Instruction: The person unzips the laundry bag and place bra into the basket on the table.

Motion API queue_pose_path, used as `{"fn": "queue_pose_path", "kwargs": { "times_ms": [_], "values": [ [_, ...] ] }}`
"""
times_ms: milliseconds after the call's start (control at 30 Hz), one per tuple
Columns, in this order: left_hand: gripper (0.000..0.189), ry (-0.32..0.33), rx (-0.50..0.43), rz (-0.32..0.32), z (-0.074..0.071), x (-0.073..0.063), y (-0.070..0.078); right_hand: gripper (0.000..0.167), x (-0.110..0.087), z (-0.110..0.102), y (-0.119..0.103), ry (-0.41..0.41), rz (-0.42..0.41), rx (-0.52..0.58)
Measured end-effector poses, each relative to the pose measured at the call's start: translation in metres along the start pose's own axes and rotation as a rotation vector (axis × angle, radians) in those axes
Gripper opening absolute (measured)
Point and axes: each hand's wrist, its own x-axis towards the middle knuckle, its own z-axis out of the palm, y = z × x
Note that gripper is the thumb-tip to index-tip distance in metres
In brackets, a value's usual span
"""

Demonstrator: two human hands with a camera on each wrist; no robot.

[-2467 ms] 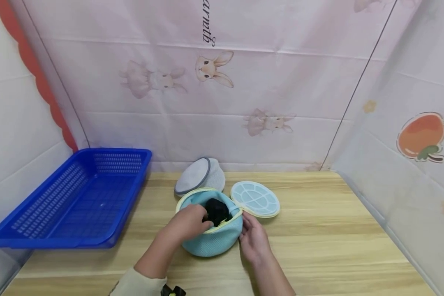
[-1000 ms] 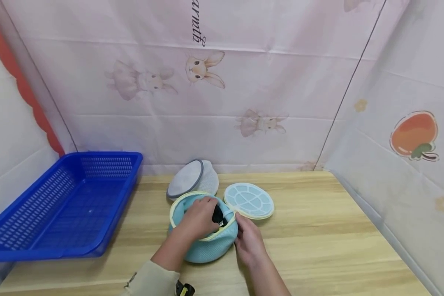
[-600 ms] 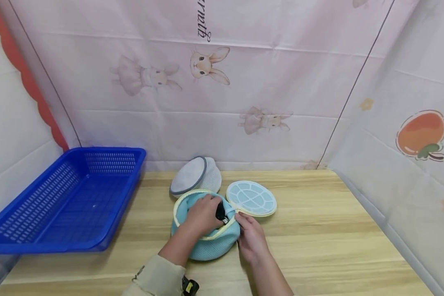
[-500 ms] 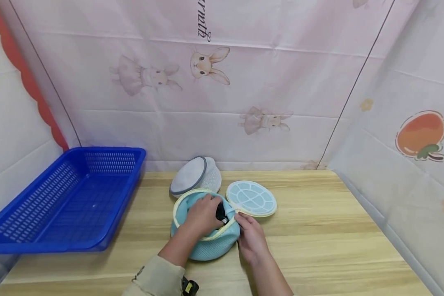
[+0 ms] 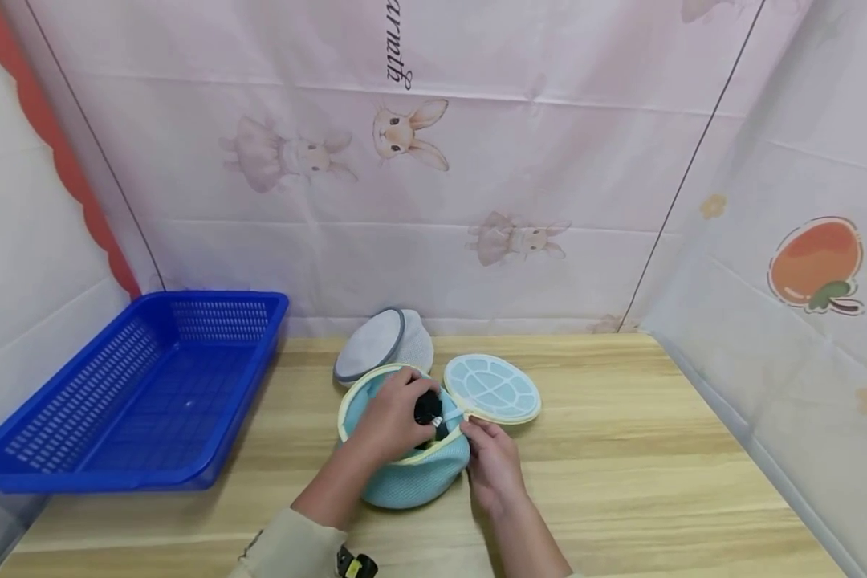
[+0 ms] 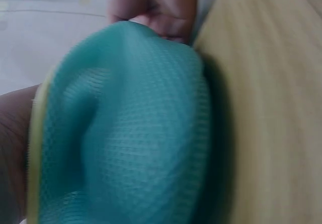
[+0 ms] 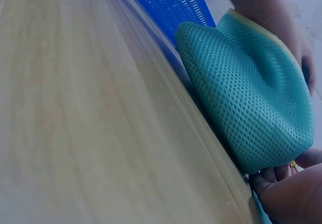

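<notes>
A round turquoise mesh laundry bag [image 5: 413, 484] with a yellow-trimmed rim stands on the table with its top unzipped. Its pale blue lid [image 5: 493, 388] lies folded back to the right. Inside sits a black, soft-looking bundle [image 5: 428, 407] with a small white mark; its exact kind is unclear. My left hand [image 5: 388, 413] reaches over the rim and grips the bundle, its fingertips partly hidden. At the bag's right side my right hand [image 5: 493, 466] pinches the rim near the lid's hinge. The right wrist view shows those fingers curled by a yellow zip pull [image 7: 293, 164].
A blue plastic basket [image 5: 140, 480] with perforated walls stands on the left. Behind the turquoise bag, a white mesh bag with grey trim [image 5: 370, 347] leans near the back wall. Printed cloth walls [image 5: 585, 160] enclose the wooden table [image 5: 621, 449].
My left hand has gone from beside the bundle to over it, and now has raised slightly, showing more of the black bundle. My right hand stays at the bag's rim.
</notes>
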Motion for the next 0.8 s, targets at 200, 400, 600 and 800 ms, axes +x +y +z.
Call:
{"fn": "queue_pose_path", "kwargs": {
  "times_ms": [200,400,600,800],
  "values": [
    [0.050,0.144,-0.011,0.065,-0.035,0.001,0.004,0.024,0.003,0.000,0.001,0.017,-0.001,-0.013],
    [0.052,0.226,0.033,0.033,-0.072,-0.005,-0.009,0.024,0.004,0.000,0.000,0.020,0.002,-0.016],
    [0.052,0.268,0.107,-0.031,-0.107,-0.019,-0.032,0.029,0.003,-0.001,0.001,0.017,0.008,-0.029],
    [0.051,0.251,0.199,-0.164,-0.139,-0.042,-0.058,0.034,0.001,-0.001,0.001,0.011,0.003,-0.043]
  ]
}}
